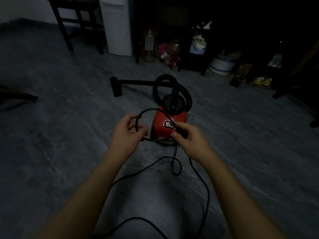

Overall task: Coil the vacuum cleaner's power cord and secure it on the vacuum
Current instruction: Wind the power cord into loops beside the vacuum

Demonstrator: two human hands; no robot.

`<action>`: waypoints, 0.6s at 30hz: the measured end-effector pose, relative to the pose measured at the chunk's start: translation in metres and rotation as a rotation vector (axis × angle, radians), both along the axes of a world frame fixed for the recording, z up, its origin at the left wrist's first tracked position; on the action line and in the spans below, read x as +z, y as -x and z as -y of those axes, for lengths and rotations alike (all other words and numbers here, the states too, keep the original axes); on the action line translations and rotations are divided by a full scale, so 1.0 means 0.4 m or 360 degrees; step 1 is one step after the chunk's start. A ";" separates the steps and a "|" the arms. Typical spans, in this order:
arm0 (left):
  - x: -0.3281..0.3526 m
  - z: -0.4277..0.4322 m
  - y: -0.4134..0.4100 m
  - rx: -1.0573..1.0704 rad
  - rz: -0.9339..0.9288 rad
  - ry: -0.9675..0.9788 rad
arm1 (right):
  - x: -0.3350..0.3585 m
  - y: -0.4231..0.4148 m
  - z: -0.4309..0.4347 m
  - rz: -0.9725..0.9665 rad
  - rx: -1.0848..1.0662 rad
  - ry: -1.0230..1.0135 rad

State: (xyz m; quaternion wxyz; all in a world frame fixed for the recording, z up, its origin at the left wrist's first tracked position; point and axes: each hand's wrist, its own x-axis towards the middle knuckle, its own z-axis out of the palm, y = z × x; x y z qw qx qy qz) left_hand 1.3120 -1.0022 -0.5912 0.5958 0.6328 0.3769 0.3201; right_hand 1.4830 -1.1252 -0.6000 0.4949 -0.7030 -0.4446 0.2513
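Observation:
A small red vacuum cleaner (164, 125) stands on the grey floor in the middle of the view, with its black hose (172, 83) looped above it and a nozzle lying to the left. The black power cord (205, 185) trails loosely over the floor toward me. One loop of the cord arcs between my hands, just in front of the vacuum. My left hand (128, 131) pinches the loop's left side. On the loop's right side, my right hand (187, 137) grips the cord close to the vacuum's near edge.
A dark chair (76, 23) and a white appliance (119, 26) stand at the back left. Bottles (149, 45), a bucket (221, 63) and clutter sit under dark furniture at the back right. The room is dim.

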 end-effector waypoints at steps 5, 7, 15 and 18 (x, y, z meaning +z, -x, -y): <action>-0.003 -0.022 -0.015 0.0021 0.0033 -0.0076 | -0.005 -0.029 -0.021 -0.0102 0.0009 -0.0021; 0.002 -0.023 -0.020 0.0034 0.0078 -0.0030 | -0.007 -0.035 -0.020 -0.0204 -0.0032 -0.0046; 0.008 -0.015 -0.025 0.0181 0.0227 0.0196 | 0.014 -0.043 -0.033 -0.0397 -0.0189 -0.0122; 0.010 -0.015 -0.033 0.0225 0.0291 0.0317 | 0.011 -0.038 -0.037 -0.0404 -0.0143 -0.0130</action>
